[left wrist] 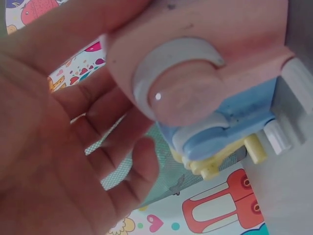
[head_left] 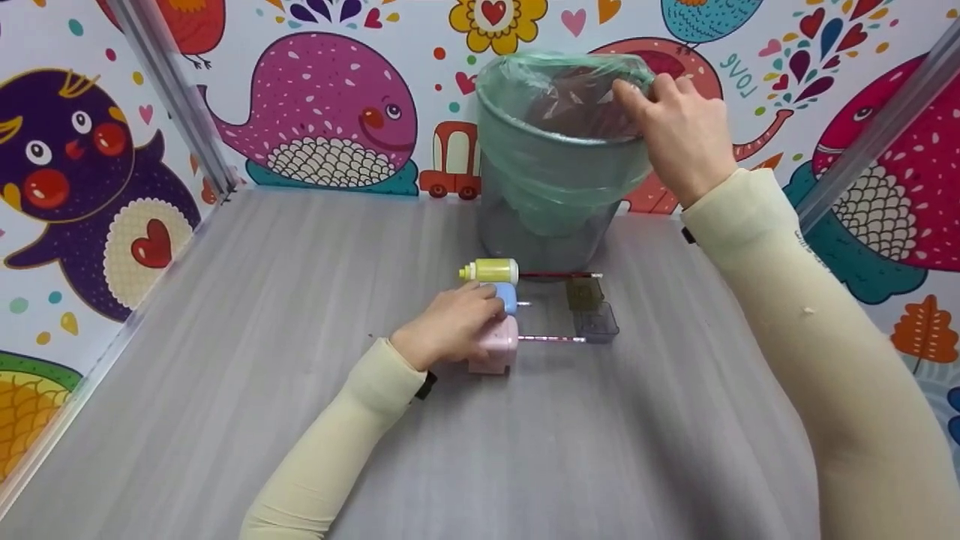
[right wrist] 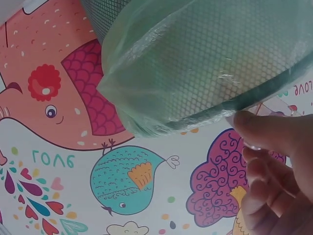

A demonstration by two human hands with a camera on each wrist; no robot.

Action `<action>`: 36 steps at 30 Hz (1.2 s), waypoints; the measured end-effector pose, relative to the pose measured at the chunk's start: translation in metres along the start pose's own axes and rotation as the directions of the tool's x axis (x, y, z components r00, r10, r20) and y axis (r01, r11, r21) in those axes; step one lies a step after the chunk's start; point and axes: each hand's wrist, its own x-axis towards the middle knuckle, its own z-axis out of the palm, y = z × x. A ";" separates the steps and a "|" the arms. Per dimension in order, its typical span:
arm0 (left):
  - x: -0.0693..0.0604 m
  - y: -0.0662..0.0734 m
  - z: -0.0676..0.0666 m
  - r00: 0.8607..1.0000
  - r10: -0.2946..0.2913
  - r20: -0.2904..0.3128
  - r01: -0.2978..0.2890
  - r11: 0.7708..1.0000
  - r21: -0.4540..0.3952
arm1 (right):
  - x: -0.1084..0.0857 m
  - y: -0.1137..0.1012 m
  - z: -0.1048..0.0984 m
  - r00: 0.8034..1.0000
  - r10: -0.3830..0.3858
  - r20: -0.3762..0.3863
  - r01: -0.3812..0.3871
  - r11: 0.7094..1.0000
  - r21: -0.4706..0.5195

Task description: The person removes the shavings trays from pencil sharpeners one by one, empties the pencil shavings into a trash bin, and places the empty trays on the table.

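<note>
My left hand (head_left: pixel 454 322) holds the pink pencil sharpener (head_left: pixel 501 345) between thumb and fingers. Right beyond it stands a blue pencil sharpener (head_left: pixel 508 296), partly covered by the fingers, then a yellow one (head_left: pixel 495 270). A patterned pencil (head_left: pixel 551 340) sticks out from the pink sharpener, and a dark red pencil (head_left: pixel 559 275) from the yellow one. Raised at the rim of the mesh bin (head_left: pixel 540 247), my right hand (head_left: pixel 686 127) pinches the edge of the green plastic bag (right wrist: pixel 195 63) lining it.
Two small see-through trays, one dark olive (head_left: pixel 583 293) and one grey (head_left: pixel 598 324), lie right of the sharpeners. Behind the bin rises a wall (head_left: pixel 442 75) with cartoon animals. Metal posts (head_left: pixel 176 97) mark the corners of the grey table (head_left: pixel 300 300).
</note>
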 end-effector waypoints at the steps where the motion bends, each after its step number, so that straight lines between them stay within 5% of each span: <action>1: 0.000 0.000 0.000 1.000 0.006 -0.009 -0.006 1.000 -0.002 | 0.000 0.000 0.000 1.000 0.001 -0.013 -0.001 1.000 -0.008; 20: 0.002 0.003 0.001 0.998 -0.014 0.062 0.014 1.000 0.003 | -0.006 0.003 -0.002 1.000 0.014 0.014 -0.014 0.999 -0.046; 36: 0.000 -0.001 -0.002 0.999 0.020 0.027 -0.020 1.000 0.014 | -0.005 0.004 0.005 0.994 -0.036 -0.107 0.032 0.999 -0.039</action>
